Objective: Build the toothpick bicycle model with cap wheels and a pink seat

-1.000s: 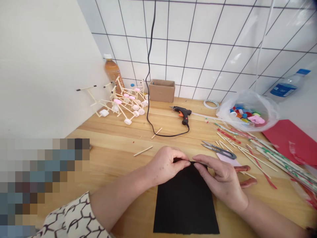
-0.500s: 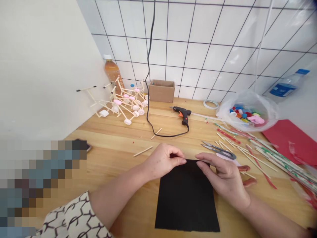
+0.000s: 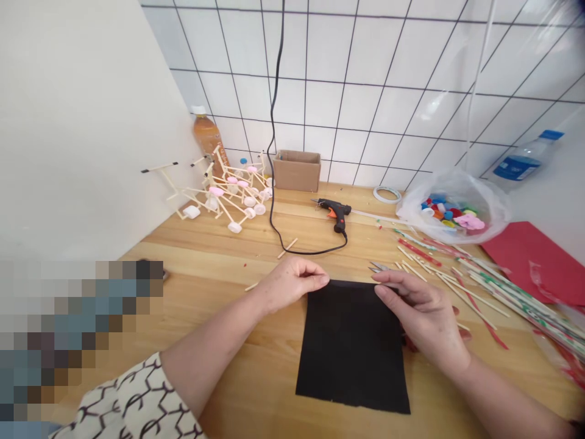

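Both hands sliding black sheet (image 3: 351, 347) up wooden tabletop (image 3: 205, 256)
Left hand (image 3: 295, 283), right hand (image 3: 423, 311) curled at sheet's top edge, now further up-frame; pinch or not, can't tell.

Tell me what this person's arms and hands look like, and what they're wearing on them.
The left hand and right hand are bare, with no gloves, and no ring or watch shows. The left sleeve is whitish fabric with a dark branching, net-like print, ending on the forearm. The right forearm shows no sleeve.

Blk paper sheet (image 3: 351, 347) matt; wood tabletop (image 3: 219, 259) varnished; wall tiles (image 3: 365, 103) glossy; glue gun (image 3: 336, 211) plastic.
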Demonstrator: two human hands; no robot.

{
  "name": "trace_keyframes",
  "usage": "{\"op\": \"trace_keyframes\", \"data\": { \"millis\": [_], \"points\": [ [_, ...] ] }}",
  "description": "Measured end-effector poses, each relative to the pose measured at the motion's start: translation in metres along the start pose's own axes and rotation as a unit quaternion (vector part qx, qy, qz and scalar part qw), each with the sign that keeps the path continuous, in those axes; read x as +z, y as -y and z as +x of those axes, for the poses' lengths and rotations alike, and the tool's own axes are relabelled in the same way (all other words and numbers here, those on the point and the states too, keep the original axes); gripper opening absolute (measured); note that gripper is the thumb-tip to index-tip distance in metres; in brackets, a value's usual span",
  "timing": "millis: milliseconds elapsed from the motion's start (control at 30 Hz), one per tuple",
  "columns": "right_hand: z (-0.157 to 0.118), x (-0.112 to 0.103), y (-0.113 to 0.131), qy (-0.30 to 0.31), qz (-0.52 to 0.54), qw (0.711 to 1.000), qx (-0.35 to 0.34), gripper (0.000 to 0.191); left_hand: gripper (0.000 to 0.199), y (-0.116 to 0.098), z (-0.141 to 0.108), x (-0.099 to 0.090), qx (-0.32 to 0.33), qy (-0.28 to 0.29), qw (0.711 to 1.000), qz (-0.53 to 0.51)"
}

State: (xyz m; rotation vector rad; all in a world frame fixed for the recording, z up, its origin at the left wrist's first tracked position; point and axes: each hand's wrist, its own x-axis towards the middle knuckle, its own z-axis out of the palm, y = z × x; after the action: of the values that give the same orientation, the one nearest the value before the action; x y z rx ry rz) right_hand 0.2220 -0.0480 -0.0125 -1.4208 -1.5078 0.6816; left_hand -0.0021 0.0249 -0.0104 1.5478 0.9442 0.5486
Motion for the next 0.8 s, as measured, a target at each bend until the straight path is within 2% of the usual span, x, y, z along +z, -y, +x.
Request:
{"op": "trace_keyframes", "data": {
  "millis": [133, 400, 800],
  "points": [
    [0.0004, -0.0015, -0.0021, 0.004, 0.008, 0.999, 0.031, 0.019, 0.023, 0.0004, 0.0006, -0.0004, -0.015, -0.005, 0.999, -0.041],
    [0.0026, -0.0009, 0.0034, -0.014, 0.019, 0.999, 0.030, 0.020, 0.020, -0.0034, 0.0014, -0.0014, -0.054, -0.014, 0.995, -0.080],
    [0.0017, -0.0023, 0.0000, -0.013, -0.030, 0.999, 0.008, 0.021, 0.016, -0.0010, 0.0020, -0.0039, -0.030, -0.046, 0.998, -0.026]
  ]
}}
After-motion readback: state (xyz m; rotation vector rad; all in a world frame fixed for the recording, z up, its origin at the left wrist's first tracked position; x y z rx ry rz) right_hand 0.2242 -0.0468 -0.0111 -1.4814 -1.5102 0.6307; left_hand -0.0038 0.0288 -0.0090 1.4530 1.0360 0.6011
